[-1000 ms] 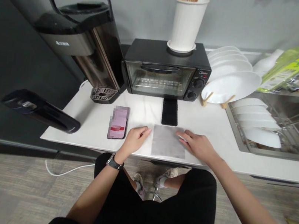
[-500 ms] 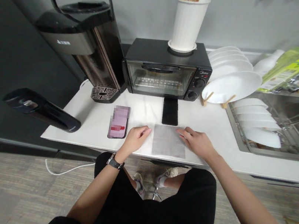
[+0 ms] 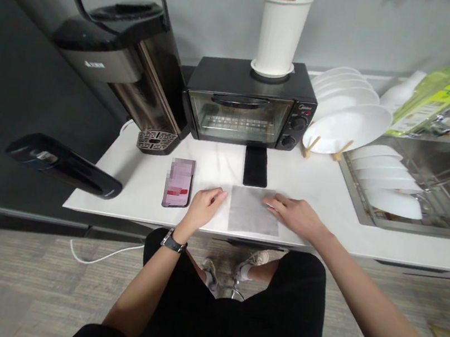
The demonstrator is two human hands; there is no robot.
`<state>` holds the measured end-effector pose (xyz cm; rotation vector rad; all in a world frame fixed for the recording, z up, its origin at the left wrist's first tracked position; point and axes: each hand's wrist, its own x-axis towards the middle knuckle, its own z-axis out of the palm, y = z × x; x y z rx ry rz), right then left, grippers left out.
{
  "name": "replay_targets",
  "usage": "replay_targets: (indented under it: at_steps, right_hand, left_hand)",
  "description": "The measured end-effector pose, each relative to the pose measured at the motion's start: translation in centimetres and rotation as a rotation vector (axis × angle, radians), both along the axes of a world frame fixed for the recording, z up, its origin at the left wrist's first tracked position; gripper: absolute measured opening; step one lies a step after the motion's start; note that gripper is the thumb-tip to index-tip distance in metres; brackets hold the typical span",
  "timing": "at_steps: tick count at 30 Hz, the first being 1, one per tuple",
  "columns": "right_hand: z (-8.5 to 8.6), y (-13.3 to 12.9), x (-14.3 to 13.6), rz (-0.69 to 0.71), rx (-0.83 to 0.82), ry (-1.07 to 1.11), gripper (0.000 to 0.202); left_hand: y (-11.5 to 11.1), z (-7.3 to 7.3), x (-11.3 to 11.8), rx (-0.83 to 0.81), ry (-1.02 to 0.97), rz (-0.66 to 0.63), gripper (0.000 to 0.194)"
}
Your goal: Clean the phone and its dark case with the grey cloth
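A thin grey square sheet, like a cleaning cloth (image 3: 247, 214), lies flat on the white counter near its front edge. My right hand (image 3: 292, 215) rests at its right side, fingers reaching over the upper right part and touching it. Those fingers are stretched out, with nothing seen in them. To the left of the cloth, apart from it, my left hand (image 3: 206, 205) lies on the counter with loosely curled fingers and no object visible in it. A phone with a lit, blurred screen (image 3: 179, 183) sits just left of that hand. Behind the cloth lies a dark phone (image 3: 256, 166).
A black toaster oven (image 3: 241, 117) stands at the back, carrying a white cup of chopsticks (image 3: 281, 36). At left are a tall drink dispenser (image 3: 153, 84) and a dark flask (image 3: 67, 164). White plates (image 3: 347, 125) and a sink with bowls (image 3: 395, 185) are to the right.
The whole view has shifted very slightly. My right hand's fingers have moved a little on the cloth; my left hand keeps its place.
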<state>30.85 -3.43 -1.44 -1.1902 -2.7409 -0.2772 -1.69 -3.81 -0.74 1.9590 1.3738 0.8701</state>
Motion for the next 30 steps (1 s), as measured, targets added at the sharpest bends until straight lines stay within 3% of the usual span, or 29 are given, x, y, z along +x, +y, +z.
replay_targets:
  at_steps: [4,8,12,15,20,24,27,30]
  right_hand:
    - [1.6,-1.6,0.1,0.046,0.062,-0.011,0.043]
    - [3.2,-4.8,-0.4,0.186,0.061,-0.017,0.054]
    - [3.5,-7.4,-0.7,0.241,0.051,-0.034,0.076]
    - [3.2,-8.4,-0.6,0.221,0.01,0.011,0.074]
    - [2.5,-8.9,-1.5,0.214,-0.14,0.181,0.053]
    - [1.6,-8.4,-2.4,0.199,-0.273,0.335,0.04]
    - [0.5,-5.9,-1.3,0.058,-0.268,0.57,0.036]
    - [-0.6,-1.4,0.8,-0.151,-0.178,0.759,0.057]
  left_hand:
    - [-0.9,0.5,0.4,0.038,0.012,-0.04,0.046]
    - [-2.9,1.7,2.5,0.075,0.089,-0.28,0.05]
    - [-4.1,3.4,5.0,0.13,0.173,-0.472,0.053]
    - [-4.3,4.2,6.2,0.091,0.184,-0.544,0.057]
    - [-4.2,3.8,7.3,0.057,0.213,-0.556,0.064]
    - [-4.3,3.4,7.7,0.031,0.248,-0.49,0.061]
    - [-4.2,3.5,7.0,0.036,0.206,-0.373,0.039]
    - [-3.9,2.9,5.5,0.145,0.253,-0.229,0.026]
